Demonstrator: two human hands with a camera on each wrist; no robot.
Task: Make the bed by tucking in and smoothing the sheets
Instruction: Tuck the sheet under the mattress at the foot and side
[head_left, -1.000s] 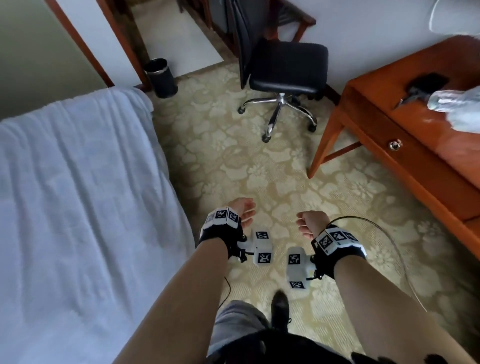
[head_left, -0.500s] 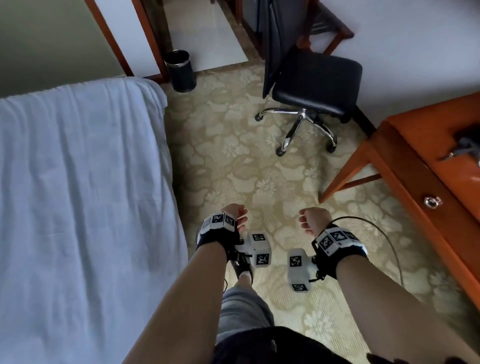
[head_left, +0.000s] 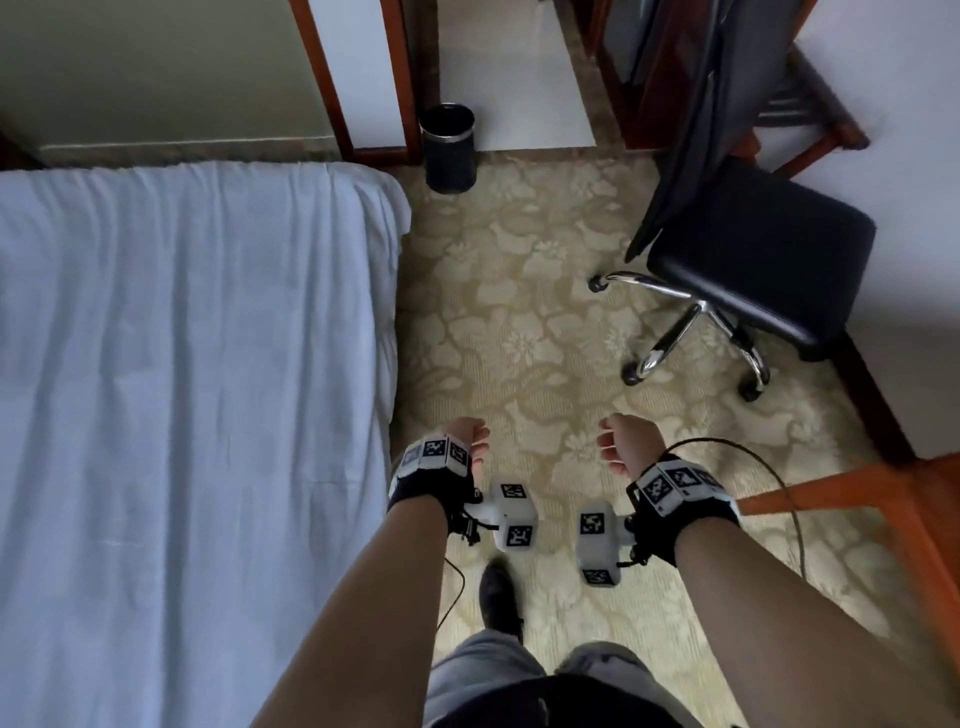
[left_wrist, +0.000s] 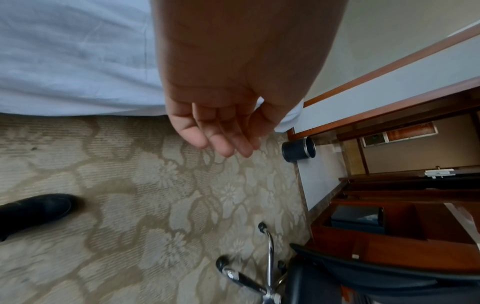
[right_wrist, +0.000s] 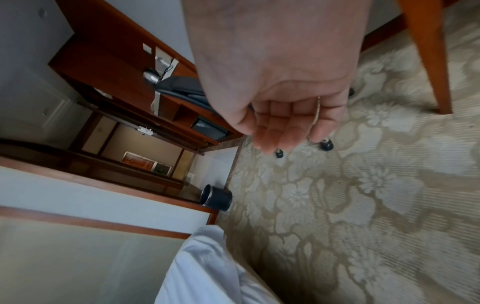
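A bed with a white sheet (head_left: 182, 389) fills the left of the head view; the sheet is wrinkled and drapes over the bed's right side and far corner (head_left: 384, 208). Both hands hang over the carpet to the right of the bed, touching nothing. My left hand (head_left: 470, 441) is just beside the bed's edge, fingers loosely curled and empty, as the left wrist view shows (left_wrist: 223, 131). My right hand (head_left: 621, 441) is further right, also loosely curled and empty (right_wrist: 285, 127). The sheet's corner shows in the right wrist view (right_wrist: 207, 267).
A black office chair (head_left: 748, 260) stands at the right on the patterned carpet (head_left: 519, 338). A black waste bin (head_left: 448, 148) sits past the bed's far corner. An orange wooden desk leg (head_left: 883, 499) is at the right edge. My black shoe (head_left: 496, 592) is below the hands.
The view has swung left and I have stepped along the bed's side: the bed's far edge, bin and chair now lie more ahead. Both hands stay low, empty and loosely curled.
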